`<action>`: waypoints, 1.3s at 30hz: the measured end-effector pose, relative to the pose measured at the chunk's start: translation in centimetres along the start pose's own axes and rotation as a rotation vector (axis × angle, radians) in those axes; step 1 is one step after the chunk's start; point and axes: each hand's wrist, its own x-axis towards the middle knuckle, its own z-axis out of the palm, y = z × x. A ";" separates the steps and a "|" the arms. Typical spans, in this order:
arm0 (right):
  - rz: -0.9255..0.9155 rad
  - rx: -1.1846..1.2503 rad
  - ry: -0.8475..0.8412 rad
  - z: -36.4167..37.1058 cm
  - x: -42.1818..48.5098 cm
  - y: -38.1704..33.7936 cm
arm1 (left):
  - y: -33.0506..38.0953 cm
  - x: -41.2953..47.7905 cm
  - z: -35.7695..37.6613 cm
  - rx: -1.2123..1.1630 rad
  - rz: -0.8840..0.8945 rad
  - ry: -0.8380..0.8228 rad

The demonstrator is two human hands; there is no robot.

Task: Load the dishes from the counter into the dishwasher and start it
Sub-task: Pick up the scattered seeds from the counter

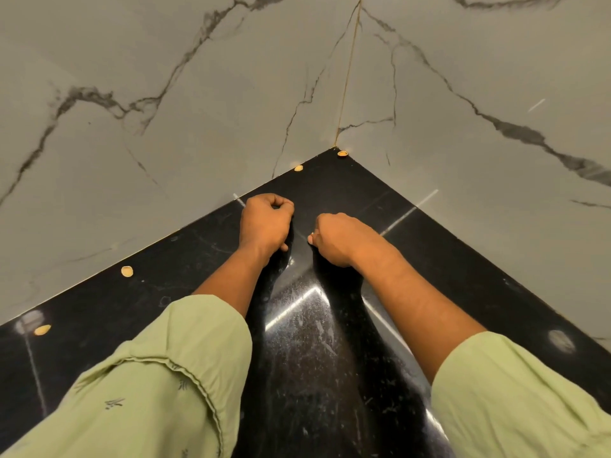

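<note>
While resting on a black counter (pixel 429 259), left hand (pixel 264 223) and right hand (pixel 337 239) are clenched fists; tan scraps (pixel 298 168) lie beyond the fingers.

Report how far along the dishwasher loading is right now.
Done: nothing can be confirmed; no dishes or dishwasher are in view. In hand: nothing; the left hand and right hand are curled fists over the black counter, no object showing in either. Left: only small tan scraps lie along the counter's wall edge; loading and starting cannot be judged here.
</note>
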 end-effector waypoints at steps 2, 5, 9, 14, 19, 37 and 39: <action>-0.018 0.072 0.004 0.2 0.2 -0.2 | -0.1 0.1 -0.1 0.003 0.001 0.009; 0.048 0.615 0.022 0.5 0.3 1.0 | -0.2 0.2 0.0 0.004 0.014 0.028; 0.230 1.601 0.089 1.0 0.2 2.6 | -0.2 0.8 0.4 -0.064 -0.039 0.093; 0.264 1.972 0.265 1.1 1.1 2.7 | 0.8 2.1 1.6 0.031 0.015 0.178; 0.235 1.866 0.437 0.0 3.0 3.1 | 2.0 4.2 2.9 0.486 0.247 0.130; 0.182 0.045 0.672 -3.4 13.6 5.5 | 2.1 9.7 4.6 0.859 0.478 0.128; 0.188 0.007 0.671 -3.0 13.3 5.2 | 1.9 9.4 4.7 1.001 0.547 0.123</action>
